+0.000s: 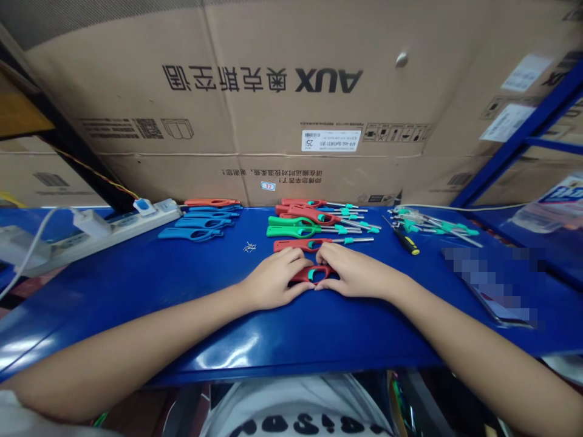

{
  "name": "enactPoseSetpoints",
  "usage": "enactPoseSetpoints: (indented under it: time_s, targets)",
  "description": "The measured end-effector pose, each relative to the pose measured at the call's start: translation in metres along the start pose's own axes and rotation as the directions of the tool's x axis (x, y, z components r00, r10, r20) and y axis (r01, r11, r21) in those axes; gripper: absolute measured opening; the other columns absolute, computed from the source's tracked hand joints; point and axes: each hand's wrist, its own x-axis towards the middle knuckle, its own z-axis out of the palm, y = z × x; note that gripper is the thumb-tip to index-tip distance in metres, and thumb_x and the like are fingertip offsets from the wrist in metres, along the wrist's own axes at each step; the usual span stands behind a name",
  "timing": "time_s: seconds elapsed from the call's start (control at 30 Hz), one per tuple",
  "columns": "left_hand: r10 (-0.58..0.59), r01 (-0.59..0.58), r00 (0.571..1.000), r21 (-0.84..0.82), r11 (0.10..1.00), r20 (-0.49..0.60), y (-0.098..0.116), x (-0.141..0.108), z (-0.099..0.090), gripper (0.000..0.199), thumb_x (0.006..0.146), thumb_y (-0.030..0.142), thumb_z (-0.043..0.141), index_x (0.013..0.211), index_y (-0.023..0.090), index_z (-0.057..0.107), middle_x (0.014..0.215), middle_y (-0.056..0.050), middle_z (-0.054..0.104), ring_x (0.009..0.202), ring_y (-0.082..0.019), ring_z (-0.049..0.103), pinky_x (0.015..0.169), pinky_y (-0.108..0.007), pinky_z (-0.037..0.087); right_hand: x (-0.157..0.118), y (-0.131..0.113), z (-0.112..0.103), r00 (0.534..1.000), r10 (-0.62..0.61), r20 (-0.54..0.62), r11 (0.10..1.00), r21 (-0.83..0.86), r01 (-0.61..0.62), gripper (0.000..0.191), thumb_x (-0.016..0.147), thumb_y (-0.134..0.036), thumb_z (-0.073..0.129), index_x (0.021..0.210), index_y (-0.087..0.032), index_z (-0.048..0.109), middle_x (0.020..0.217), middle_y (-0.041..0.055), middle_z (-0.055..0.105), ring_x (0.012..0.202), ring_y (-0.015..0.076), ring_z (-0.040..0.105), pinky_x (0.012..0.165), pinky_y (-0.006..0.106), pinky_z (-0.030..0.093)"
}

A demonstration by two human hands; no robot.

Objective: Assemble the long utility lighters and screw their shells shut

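Both hands meet over the middle of the blue table. My left hand (277,279) grips the left end of a red lighter body (303,275) with a green trigger. My right hand (341,270) holds the same piece at its right end, and the fingertips of both hands nearly touch. Just behind lies another red lighter (296,244) with a metal tube. Farther back are green lighters (291,230) and more red lighters (305,212). A small pile of metal pins (249,247) lies left of them.
Blue and orange casings (195,233) lie at the back left, beside a white power strip (122,230). On the right are metal tubes with green parts (437,226), a screwdriver (407,243) and a phone-like device (494,291). A cardboard wall (273,133) stands behind.
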Motion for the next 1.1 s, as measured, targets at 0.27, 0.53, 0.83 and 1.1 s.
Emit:
enactPoseSetpoints:
  time_s: [0.27, 0.53, 0.83, 1.1]
  targets:
    - [-0.016, 0.016, 1.000, 0.015, 1.000, -0.019, 0.0016, 0.0001, -0.0001, 0.036, 0.097, 0.043, 0.056, 0.121, 0.016, 0.061, 0.103, -0.010, 0.059, 0.096, -0.025, 0.058, 0.084, -0.037, 0.051, 0.0032, 0.0006, 0.0003, 1.000, -0.026, -0.010, 0.992, -0.121, 0.025, 0.034, 0.086, -0.042, 0.074, 0.094, -0.016, 0.054, 0.100, 0.0103, 0.061, 0.089, 0.0236, 0.058, 0.076, 0.033, 0.047]
    - [0.002, -0.001, 0.999, 0.036, 0.999, -0.046, 0.0005, 0.0002, 0.0011, 0.037, 0.097, 0.044, 0.057, 0.121, 0.016, 0.061, 0.103, -0.010, 0.060, 0.098, -0.025, 0.059, 0.085, -0.037, 0.051, 0.0025, 0.0011, 0.0016, 0.999, -0.016, -0.044, 0.992, -0.125, 0.010, 0.035, 0.083, -0.040, 0.077, 0.093, -0.017, 0.053, 0.098, 0.0094, 0.061, 0.088, 0.0234, 0.058, 0.075, 0.032, 0.046]
    - [-0.017, 0.021, 0.999, 0.078, 0.997, -0.043, 0.0028, 0.0006, 0.0022, 0.038, 0.098, 0.046, 0.053, 0.120, 0.016, 0.062, 0.102, -0.010, 0.061, 0.096, -0.026, 0.059, 0.082, -0.037, 0.050, 0.0040, -0.0010, 0.0043, 0.999, 0.024, -0.042, 0.986, -0.166, -0.030, 0.036, 0.082, -0.041, 0.078, 0.091, -0.016, 0.054, 0.097, 0.0112, 0.061, 0.090, 0.0265, 0.058, 0.076, 0.035, 0.048]
    - [-0.013, 0.016, 0.999, 0.063, 0.998, -0.047, 0.0055, 0.0003, 0.0020, 0.036, 0.097, 0.044, 0.055, 0.121, 0.018, 0.060, 0.108, -0.011, 0.062, 0.101, -0.026, 0.060, 0.084, -0.039, 0.051, -0.0001, 0.0041, 0.0016, 0.999, 0.038, 0.019, 0.998, -0.059, -0.037, 0.031, 0.087, -0.040, 0.073, 0.092, -0.017, 0.053, 0.094, 0.0089, 0.062, 0.085, 0.0228, 0.060, 0.072, 0.032, 0.046]
